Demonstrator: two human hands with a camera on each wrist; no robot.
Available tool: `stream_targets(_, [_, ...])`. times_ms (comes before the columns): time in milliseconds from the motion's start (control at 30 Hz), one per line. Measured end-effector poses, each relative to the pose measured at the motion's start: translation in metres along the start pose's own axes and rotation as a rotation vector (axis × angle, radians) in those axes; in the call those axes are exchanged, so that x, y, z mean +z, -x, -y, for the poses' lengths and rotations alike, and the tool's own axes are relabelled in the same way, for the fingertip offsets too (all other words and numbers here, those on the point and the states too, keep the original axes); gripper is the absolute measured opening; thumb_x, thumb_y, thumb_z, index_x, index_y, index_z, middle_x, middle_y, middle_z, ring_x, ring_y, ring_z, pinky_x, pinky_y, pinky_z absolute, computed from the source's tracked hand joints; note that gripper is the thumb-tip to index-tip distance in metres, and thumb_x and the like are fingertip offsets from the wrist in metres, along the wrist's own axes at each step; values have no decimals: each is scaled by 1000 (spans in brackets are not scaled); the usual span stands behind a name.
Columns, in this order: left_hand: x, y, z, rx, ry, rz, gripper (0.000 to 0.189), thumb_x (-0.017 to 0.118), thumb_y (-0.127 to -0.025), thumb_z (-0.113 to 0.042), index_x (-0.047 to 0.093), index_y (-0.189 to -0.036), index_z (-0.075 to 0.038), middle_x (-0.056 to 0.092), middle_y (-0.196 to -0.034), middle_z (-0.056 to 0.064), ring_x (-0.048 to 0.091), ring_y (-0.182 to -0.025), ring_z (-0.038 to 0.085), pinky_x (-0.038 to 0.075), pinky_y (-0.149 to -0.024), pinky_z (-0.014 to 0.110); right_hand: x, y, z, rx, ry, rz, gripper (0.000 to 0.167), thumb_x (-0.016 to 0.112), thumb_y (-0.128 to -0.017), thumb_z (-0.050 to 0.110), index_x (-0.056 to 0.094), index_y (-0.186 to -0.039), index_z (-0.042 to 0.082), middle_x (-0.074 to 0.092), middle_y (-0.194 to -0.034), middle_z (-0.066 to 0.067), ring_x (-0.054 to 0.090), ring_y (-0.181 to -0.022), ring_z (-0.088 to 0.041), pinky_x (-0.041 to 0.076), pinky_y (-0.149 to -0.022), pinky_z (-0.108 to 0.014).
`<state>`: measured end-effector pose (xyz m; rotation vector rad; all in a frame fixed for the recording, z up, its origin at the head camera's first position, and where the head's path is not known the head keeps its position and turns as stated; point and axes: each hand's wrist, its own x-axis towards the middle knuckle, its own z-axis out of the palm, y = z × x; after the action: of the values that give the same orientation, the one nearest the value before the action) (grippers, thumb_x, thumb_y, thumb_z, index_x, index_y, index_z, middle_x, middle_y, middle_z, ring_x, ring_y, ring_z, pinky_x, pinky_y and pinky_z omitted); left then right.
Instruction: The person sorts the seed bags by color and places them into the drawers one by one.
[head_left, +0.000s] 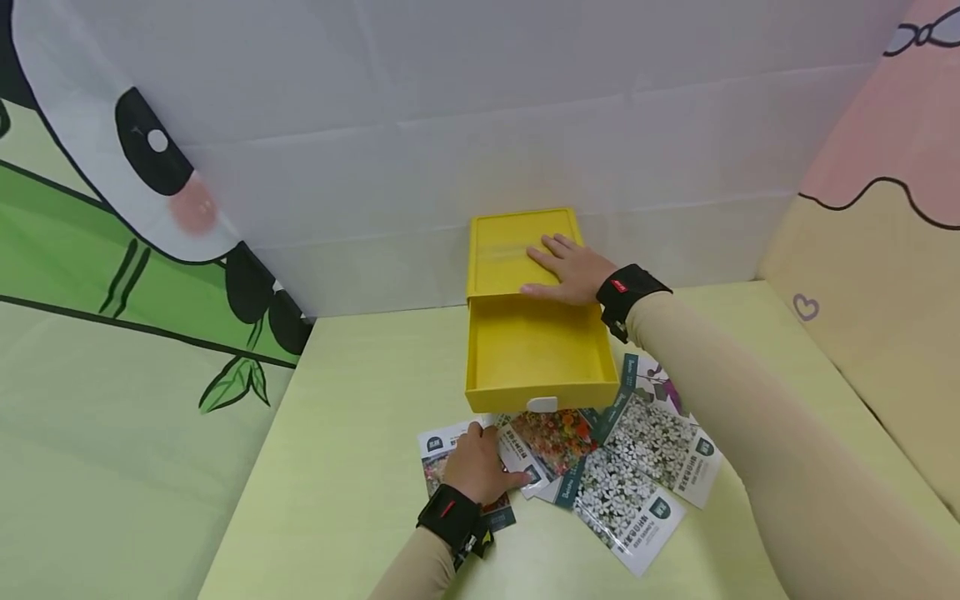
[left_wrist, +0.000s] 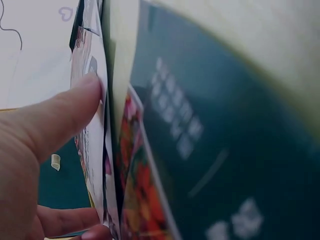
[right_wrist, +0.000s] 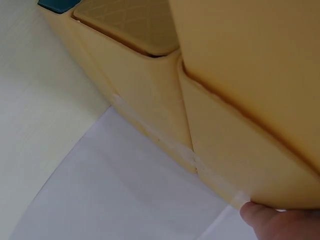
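A yellow drawer box (head_left: 517, 250) stands against the white wall sheet, its drawer (head_left: 540, 342) pulled out toward me. The drawer has a white handle (head_left: 542, 404) on its front. My right hand (head_left: 573, 271) rests on the box's top with fingers spread; in the right wrist view a fingertip (right_wrist: 260, 212) touches the box edge. My left hand (head_left: 477, 467) lies over flower seed packets just below the drawer. Its thumb (left_wrist: 75, 107) touches a white part of one packet, and its other fingers meet the packets lower down, partly hidden. A dark green packet (left_wrist: 215, 125) looms close to the left wrist camera.
Several overlapping seed packets with flower pictures, such as a white-flowered packet (head_left: 630, 504), spread right of my left hand and under my right forearm. The pale green tabletop (head_left: 352, 400) extends left. Printed sheets (head_left: 862, 275) wall in the sides.
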<state>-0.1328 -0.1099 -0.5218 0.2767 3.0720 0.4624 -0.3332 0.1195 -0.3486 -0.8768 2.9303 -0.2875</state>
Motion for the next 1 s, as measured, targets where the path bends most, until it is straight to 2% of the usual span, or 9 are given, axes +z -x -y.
stream_targets(200, [-1, 0, -2, -1, 52, -1, 83, 84, -61, -59, 60, -116, -2, 45, -85, 4, 42, -68, 17, 39, -55, 28, 2, 0, -4, 8, 24, 0, 94, 32, -86, 78, 16, -156, 19, 9, -160, -16, 6, -146, -34, 10, -115, -55])
stream_targets(500, [-1, 5, 5, -20, 139, -27, 82, 87, -61, -53, 58, -117, -1, 45, -88, 3, 41, -68, 16, 39, -56, 28, 2, -1, 6, -5, 3, 0, 88, 38, -90, 72, 16, -156, 18, 9, -160, -17, 5, -146, -34, 10, -115, -54])
stream_targets(667, [0, 4, 7, 9, 171, -77, 84, 87, -62, -50, 55, -122, 0, 47, -91, 5, 43, -70, 15, 42, -59, 28, -4, -2, 7, 7, 11, 15, 87, 36, -91, 71, 14, -156, 19, 7, -160, -16, 2, -147, -33, 9, -116, -54])
stream_targets(767, [0, 4, 9, 19, 170, -95, 88, 87, -64, -48, 51, -128, 0, 51, -96, 8, 46, -75, 17, 46, -64, 31, -7, -2, 8, -3, -7, 7, 84, 40, -92, 67, 16, -156, 17, 8, -160, -17, 3, -146, -35, 9, -115, -55])
stream_targets(867, [1, 4, 11, 2, 203, -83, 89, 87, -66, -44, 47, -132, 0, 54, -104, 11, 53, -83, 20, 51, -72, 36, -7, -1, 8, 3, 1, 15, 84, 40, -92, 67, 15, -156, 18, 8, -160, -17, 4, -146, -34, 10, -116, -53])
stream_targets(1000, [0, 4, 14, -35, 288, -73, 89, 87, -70, -36, 41, -137, -1, 57, -114, 12, 57, -96, 25, 52, -81, 42, -6, -3, 6, 4, -1, 17, 84, 39, -92, 68, 15, -156, 19, 8, -160, -16, 3, -146, -33, 10, -116, -52])
